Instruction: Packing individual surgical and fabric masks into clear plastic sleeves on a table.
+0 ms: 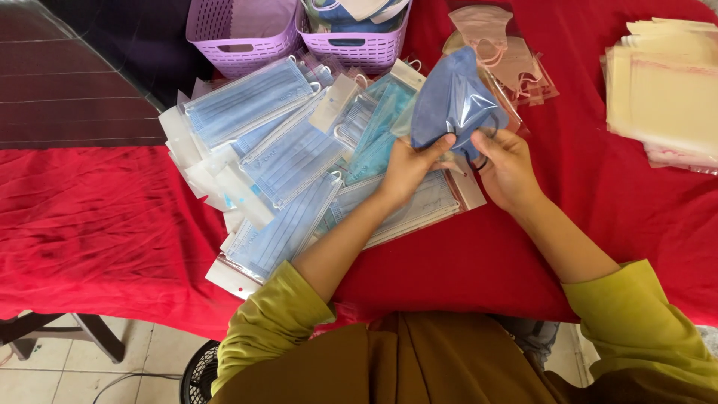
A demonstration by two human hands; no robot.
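A dark blue folded face mask (451, 101) is half inside a clear plastic sleeve, held up over the red tablecloth (112, 224). My left hand (407, 168) pinches its lower edge with thumb and fingers. My right hand (507, 166) grips the mask's right side near the black ear loops. Just left of my hands lies a heap of bagged light blue masks (288, 161), several of them overlapping.
Two purple plastic baskets (241, 34) stand at the back of the table. Bagged pink masks (516, 60) lie behind my hands. A stack of clear empty sleeves (666, 90) sits at the far right. A dark fan (198, 374) is on the tiled floor below.
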